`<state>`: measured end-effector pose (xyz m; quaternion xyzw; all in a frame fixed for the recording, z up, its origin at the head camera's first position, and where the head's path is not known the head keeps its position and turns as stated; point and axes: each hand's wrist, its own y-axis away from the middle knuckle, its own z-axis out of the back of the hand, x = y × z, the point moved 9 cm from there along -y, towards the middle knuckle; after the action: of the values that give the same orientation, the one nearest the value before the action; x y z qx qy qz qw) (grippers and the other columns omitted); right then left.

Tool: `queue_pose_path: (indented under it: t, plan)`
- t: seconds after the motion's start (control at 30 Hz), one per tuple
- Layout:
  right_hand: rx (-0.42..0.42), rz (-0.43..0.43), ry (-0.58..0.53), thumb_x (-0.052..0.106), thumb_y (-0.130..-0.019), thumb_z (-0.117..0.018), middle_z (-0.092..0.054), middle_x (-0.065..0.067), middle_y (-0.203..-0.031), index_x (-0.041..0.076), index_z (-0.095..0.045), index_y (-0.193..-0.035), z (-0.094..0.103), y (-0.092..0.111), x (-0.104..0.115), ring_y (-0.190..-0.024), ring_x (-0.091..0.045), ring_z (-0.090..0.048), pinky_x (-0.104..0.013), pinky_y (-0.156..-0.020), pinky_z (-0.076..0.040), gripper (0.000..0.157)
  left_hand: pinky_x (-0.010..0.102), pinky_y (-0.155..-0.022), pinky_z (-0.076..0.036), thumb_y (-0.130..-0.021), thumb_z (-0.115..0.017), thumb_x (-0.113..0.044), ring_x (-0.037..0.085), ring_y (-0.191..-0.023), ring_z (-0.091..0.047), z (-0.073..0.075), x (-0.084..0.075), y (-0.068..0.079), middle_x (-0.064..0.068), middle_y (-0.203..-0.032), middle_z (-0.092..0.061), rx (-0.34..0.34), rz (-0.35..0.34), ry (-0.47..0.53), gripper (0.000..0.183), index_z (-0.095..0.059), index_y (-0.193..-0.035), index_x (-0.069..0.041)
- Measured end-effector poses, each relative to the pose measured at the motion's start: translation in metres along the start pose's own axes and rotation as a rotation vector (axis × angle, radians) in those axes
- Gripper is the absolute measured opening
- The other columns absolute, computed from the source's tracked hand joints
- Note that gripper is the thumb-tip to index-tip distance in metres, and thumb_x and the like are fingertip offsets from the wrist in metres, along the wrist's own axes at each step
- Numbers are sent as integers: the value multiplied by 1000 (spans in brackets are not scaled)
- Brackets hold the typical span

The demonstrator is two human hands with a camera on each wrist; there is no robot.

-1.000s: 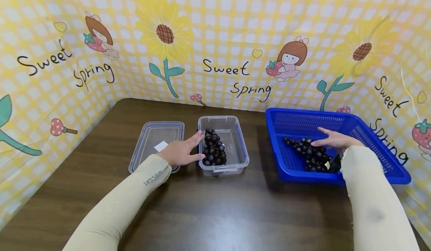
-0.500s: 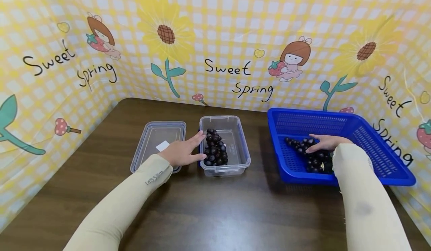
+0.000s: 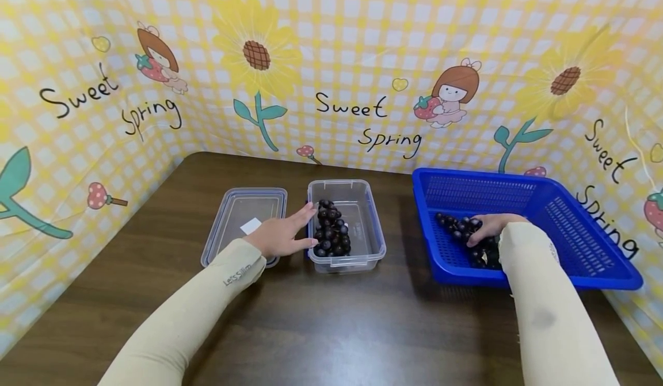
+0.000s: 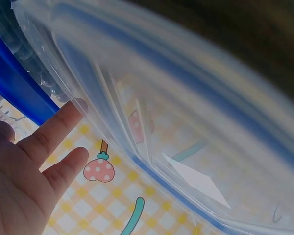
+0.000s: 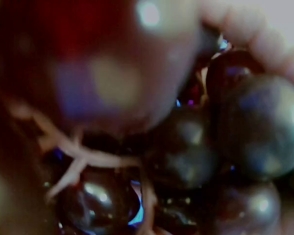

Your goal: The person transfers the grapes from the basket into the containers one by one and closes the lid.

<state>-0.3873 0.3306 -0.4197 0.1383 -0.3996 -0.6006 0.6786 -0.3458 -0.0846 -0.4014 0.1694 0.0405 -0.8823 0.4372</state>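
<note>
In the head view my left hand (image 3: 277, 236) lies at the left wall of a clear plastic box (image 3: 369, 225), its fingers spread and straight against the rim. A bunch of dark grapes (image 3: 331, 230) lies along that side inside the box. My right hand (image 3: 489, 228) reaches into a blue basket (image 3: 432, 253) and grips another bunch of dark grapes (image 3: 456, 225), thumb on the near side; the sleeve hides part of the bunch. Grapes (image 5: 264, 127) and pale stems fill the right wrist view, with blurred fingers (image 5: 264, 34) at the upper right.
Left of the box lies its clear lid (image 3: 254, 202) with a blue seal and a white paper piece (image 3: 251, 225). Brown wooden table (image 3: 331, 328) lies under everything. A yellow checked cloth (image 3: 352, 41) stands behind and at both sides.
My right hand has come down and left from above the basket's grapes, and its fingers have closed around the bunch. The left hand has stayed at the box.
</note>
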Motion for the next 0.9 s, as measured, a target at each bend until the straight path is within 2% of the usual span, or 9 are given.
queue_pose_path:
  t: [0.2, 0.33, 0.5, 0.57, 0.8, 0.9]
  plan:
    - [-43, 3, 37, 19, -80, -70, -14, -44, -143, -19, -15, -142, 1, 0, 10, -132, -56, -19, -56, -103, -33, 92, 28, -45, -40, -97, -46, -50, 10, -51, -54, -1, 1, 2, 13, -159, -12, -11, -3, -5, 77, -19, -153, -6]
    - [-42, 6, 36, 17, -78, -70, -11, -43, -145, -18, -15, -143, 1, 1, 11, -132, -56, -19, -56, -102, -34, 92, 29, -46, -41, -97, -46, -50, 12, -53, -56, -1, 1, 2, 13, -159, -12, -13, -1, -4, 76, -19, -153, -6]
    - [-85, 16, 18, 16, -78, -69, -13, -43, -145, -19, -17, -142, 8, 7, 9, -132, -55, -21, -56, -102, -34, 90, 29, -46, -42, -97, -45, -52, 14, -59, -60, 0, -1, -2, 13, -159, -12, -21, -11, -1, 77, -19, -153, -6]
    - [-93, 29, 12, 14, -81, -68, -23, -42, -142, -21, -16, -141, 11, 11, 8, -131, -56, -23, -57, -103, -33, 86, 29, -48, -43, -97, -45, -52, 15, -63, -62, -1, -2, -3, 13, -159, -13, -22, -13, -3, 77, -19, -153, -6]
    - [-133, 70, 26, 12, -84, -64, -28, -42, -139, -24, -18, -138, 22, 25, 11, -130, -56, -25, -59, -103, -31, 79, 30, -54, -48, -97, -44, -53, 22, -77, -67, -1, -3, -3, 14, -159, -12, -28, -18, 4, 77, -19, -153, -6]
    - [-145, 87, 19, 12, -85, -62, -47, -37, -130, -24, -18, -137, 25, 29, 18, -128, -55, -30, -58, -101, -34, 77, 31, -56, -49, -96, -42, -55, 21, -76, -67, -1, -1, -3, 14, -159, -12, -28, -22, 0, 79, -19, -153, -6]
